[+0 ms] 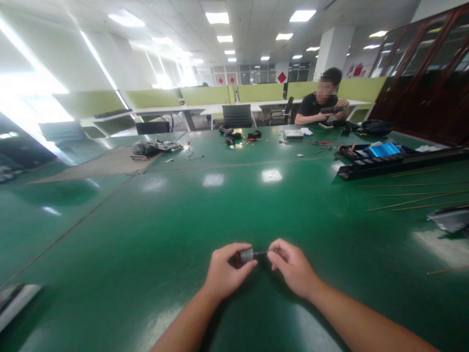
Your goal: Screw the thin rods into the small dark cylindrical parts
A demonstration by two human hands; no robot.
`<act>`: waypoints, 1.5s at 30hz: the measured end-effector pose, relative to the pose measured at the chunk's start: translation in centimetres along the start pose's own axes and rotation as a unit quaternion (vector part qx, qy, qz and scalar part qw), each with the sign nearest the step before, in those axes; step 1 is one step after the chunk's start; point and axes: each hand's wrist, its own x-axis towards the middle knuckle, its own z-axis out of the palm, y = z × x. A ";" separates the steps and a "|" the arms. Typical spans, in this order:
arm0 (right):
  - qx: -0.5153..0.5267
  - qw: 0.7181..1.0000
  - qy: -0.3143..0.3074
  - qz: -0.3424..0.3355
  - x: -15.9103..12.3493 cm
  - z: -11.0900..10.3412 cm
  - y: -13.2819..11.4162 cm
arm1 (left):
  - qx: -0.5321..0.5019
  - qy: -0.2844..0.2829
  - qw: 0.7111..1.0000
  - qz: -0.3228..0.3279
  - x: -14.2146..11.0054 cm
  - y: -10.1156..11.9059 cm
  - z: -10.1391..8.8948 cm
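Near the front of the green table, my left hand (229, 269) grips a small cylinder (246, 254) between thumb and fingers. Its visible end is grey and the part deeper in the grip looks dark reddish-brown. A thin dark rod (261, 253) sticks out of the cylinder toward the right. My right hand (291, 266) pinches the rod's far end with thumb and fingertips. Those fingertips hide the rod's tip, and the cylinder's left end is partly covered by my left hand. Its exact kind does not show.
The green table (176, 215) reaches far ahead. Electronic parts (148, 148) and dark devices (230, 134) lie along its back. At right are a long black tray (403, 164) and several thin rods (417, 198). A person (322, 100) sits across, holding a dark tool.
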 end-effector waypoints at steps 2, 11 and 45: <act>0.002 1.000 0.003 0.002 0.0 0.0 -0.1 | -0.003 -0.001 1.000 0.000 0.0 0.0 0.0; 0.006 1.000 0.012 0.005 0.0 -0.1 -0.1 | -0.012 0.000 1.000 0.004 0.1 0.0 -0.1; 0.172 0.984 0.043 0.012 1.2 -0.4 1.2 | -0.176 0.091 0.968 -0.152 0.8 -0.9 0.3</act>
